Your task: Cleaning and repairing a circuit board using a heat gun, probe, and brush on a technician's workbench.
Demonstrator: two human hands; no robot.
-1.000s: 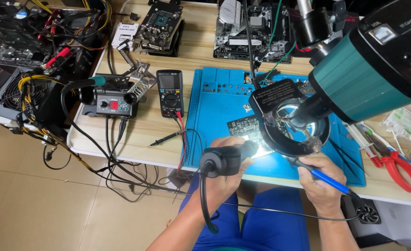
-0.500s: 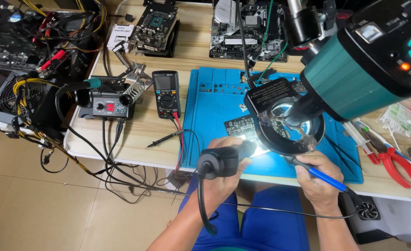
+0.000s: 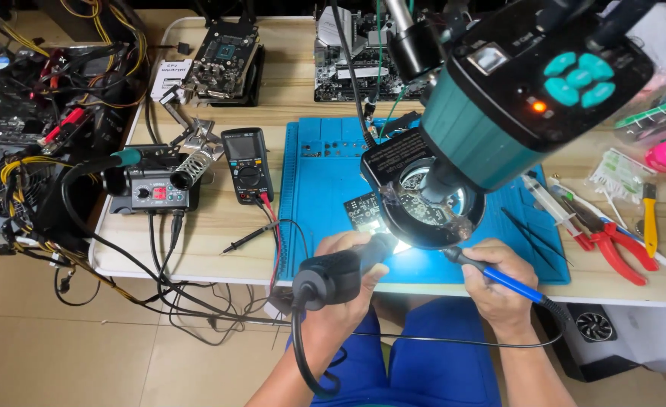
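While the left hand [image 3: 340, 290] stays wrapped around a black hot-air handle [image 3: 338, 276], the right hand [image 3: 499, 283] pinches a blue soldering iron [image 3: 499, 277]; both point toward twelve o'clock at the circuit board [image 3: 367, 211] under the microscope [image 3: 499, 105], on the blue mat [image 3: 318, 196].

Light wood bench [image 3: 197, 249] w/ white edge, beige tiled floor [image 3: 62, 354] below, bright lamp glow at centre.

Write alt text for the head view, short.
Left hand grips a black hot-air handle and right hand a blue soldering iron, both aimed at a circuit board on a blue mat beneath a teal microscope.
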